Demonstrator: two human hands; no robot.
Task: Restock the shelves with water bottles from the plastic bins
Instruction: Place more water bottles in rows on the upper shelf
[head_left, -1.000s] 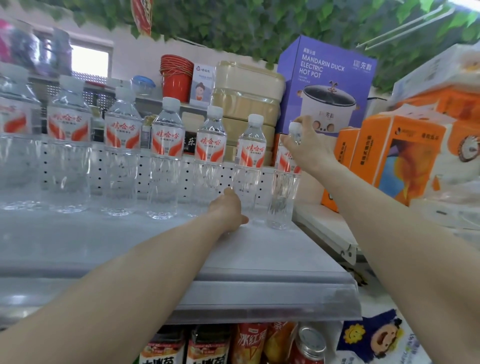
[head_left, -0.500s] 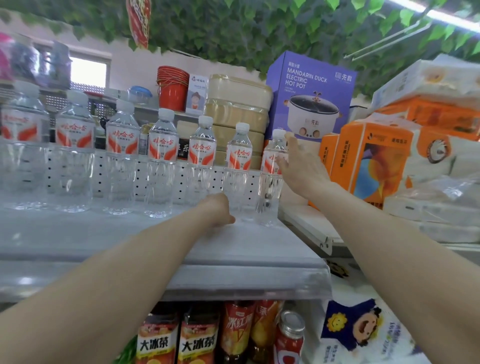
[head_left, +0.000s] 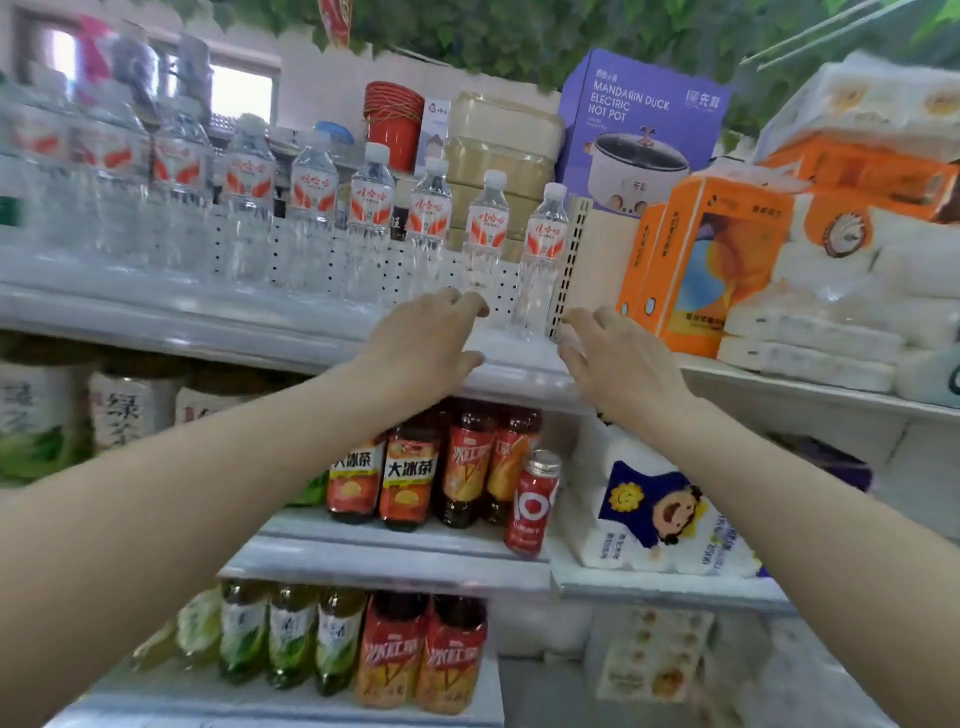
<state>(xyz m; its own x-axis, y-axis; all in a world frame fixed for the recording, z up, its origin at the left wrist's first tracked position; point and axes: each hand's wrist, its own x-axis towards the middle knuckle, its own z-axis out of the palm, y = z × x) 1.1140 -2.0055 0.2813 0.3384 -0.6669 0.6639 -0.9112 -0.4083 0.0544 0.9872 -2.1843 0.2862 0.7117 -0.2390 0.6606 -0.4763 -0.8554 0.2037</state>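
L hand (head_left: 421, 343) & R hand (head_left: 621, 364): both grips wide, fingers loose, holding nothing, over shelf (head_left: 260, 317) front edge. Row of water bottles (head_left: 311, 208) stands just beyond L grip; end bottle (head_left: 540, 260) between the grips, behind them, untouched.

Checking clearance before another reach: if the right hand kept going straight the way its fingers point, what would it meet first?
Probably the clear plastic water bottle with the red-and-white label at the row's right end; the right hand points up-left toward its base, though depth is unclear.
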